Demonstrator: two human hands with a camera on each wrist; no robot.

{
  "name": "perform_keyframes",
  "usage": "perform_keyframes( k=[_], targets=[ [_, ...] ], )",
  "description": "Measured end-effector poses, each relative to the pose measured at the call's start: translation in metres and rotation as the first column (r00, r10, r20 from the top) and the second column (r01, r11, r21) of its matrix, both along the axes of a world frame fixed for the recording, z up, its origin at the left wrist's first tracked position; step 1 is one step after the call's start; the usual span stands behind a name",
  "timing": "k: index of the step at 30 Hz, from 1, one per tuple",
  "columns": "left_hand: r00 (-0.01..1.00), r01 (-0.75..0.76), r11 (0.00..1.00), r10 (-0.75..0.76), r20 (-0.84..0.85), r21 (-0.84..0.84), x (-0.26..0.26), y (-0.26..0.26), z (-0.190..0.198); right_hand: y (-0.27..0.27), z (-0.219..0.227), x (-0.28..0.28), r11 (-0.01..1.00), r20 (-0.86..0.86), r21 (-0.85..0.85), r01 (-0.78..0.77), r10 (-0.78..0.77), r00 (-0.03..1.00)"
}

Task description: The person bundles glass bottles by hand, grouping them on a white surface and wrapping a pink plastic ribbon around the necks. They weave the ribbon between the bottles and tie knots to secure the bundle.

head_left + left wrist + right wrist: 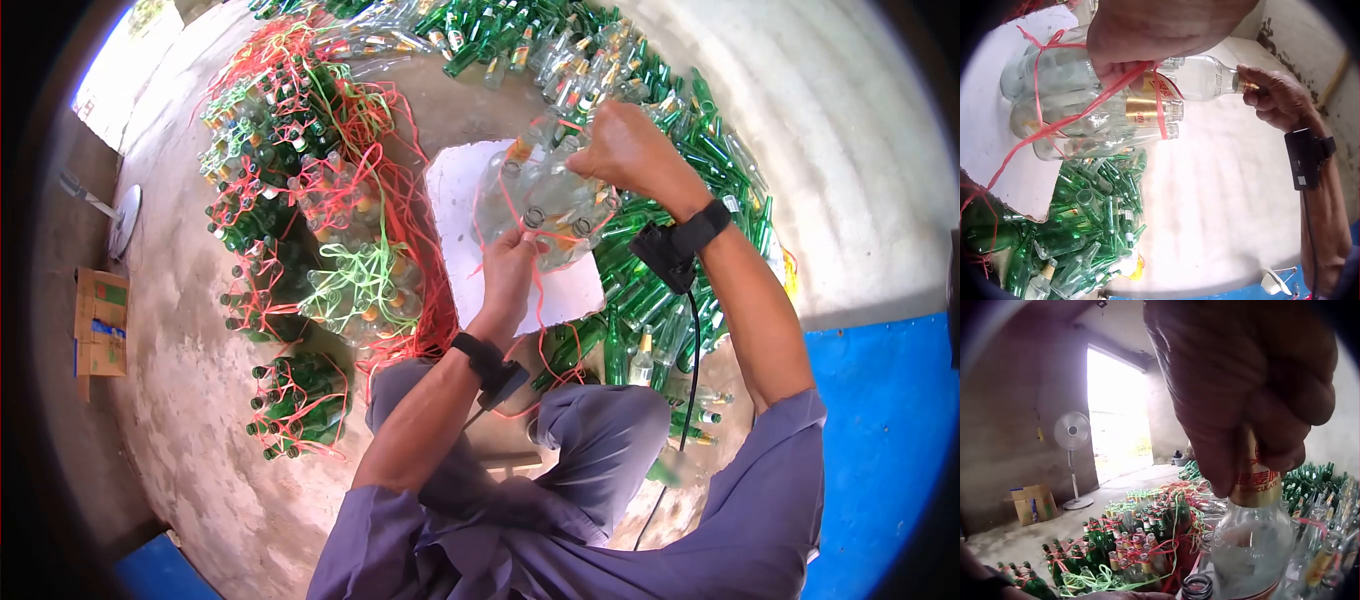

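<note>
1. Left hand (507,268) pinching red string (1085,106) around clear bottle bundle (545,205) on white board (455,185), near its far edge.
2. Right hand (625,150) gripping one bottle neck (1254,481) (gold label).
3. Likely risk: slack string, bottles slipping apart, breaking.

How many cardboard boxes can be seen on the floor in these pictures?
1. A single cardboard box lies on the concrete floor by the wall, near the standing fan. Others may be hidden behind the bundles of bottles.
</note>
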State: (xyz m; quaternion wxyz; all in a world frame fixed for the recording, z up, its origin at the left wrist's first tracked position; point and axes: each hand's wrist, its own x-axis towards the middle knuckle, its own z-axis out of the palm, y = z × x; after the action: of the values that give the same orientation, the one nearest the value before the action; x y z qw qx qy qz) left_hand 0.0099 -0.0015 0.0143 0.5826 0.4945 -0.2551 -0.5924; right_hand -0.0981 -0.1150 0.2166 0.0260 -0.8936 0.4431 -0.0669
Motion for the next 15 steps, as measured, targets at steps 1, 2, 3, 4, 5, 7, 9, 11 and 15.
perform_keyframes(
  k=[1,2,3,4,5,7,9,11,15],
  targets=[
    [1.0,-0.005,1.0,0.005,-0.003,-0.005,0.0,0.001,0.002,-0.002,0.004,-0.004,0.994,0.014,0.09,0.069,-0.07,0.997],
    [1.0,-0.01,1.0,0.01,-0.007,-0.01,0.0,0.001,0.006,-0.004,0.007,-0.007,0.994,0.01,0.085,0.065,-0.066,0.998],
    [1.0,-0.012,1.0,0.012,-0.011,-0.002,0.0,0.001,0.007,-0.005,0.009,-0.009,0.993,0.005,0.106,0.06,-0.061,0.998],
    [1.0,-0.011,1.0,0.011,-0.013,0.007,0.0,0.0,0.007,-0.005,0.009,-0.011,0.99,0.001,0.129,0.058,-0.059,0.998],
    [1.0,-0.008,1.0,0.008,-0.016,0.007,-0.001,0.0,0.007,-0.004,0.005,-0.012,0.99,-0.002,0.128,0.061,-0.061,0.998],
    [1.0,-0.002,1.0,0.002,-0.009,0.013,0.0,-0.001,0.003,0.004,-0.004,-0.008,0.987,-0.076,-0.099,-0.126,0.119,0.99],
    [1.0,0.0,1.0,0.001,-0.011,0.005,0.001,-0.001,0.0,0.002,-0.009,-0.006,0.983,-0.084,-0.122,-0.138,0.128,0.988],
    [1.0,-0.001,1.0,0.001,-0.015,-0.008,0.0,0.001,0.002,-0.005,-0.01,-0.009,0.977,-0.095,-0.15,-0.152,0.139,0.986],
    [1.0,-0.007,1.0,0.008,-0.018,0.012,0.002,0.0,0.009,-0.014,-0.003,-0.013,0.991,-0.004,0.115,0.072,-0.072,0.997]
  ],
)
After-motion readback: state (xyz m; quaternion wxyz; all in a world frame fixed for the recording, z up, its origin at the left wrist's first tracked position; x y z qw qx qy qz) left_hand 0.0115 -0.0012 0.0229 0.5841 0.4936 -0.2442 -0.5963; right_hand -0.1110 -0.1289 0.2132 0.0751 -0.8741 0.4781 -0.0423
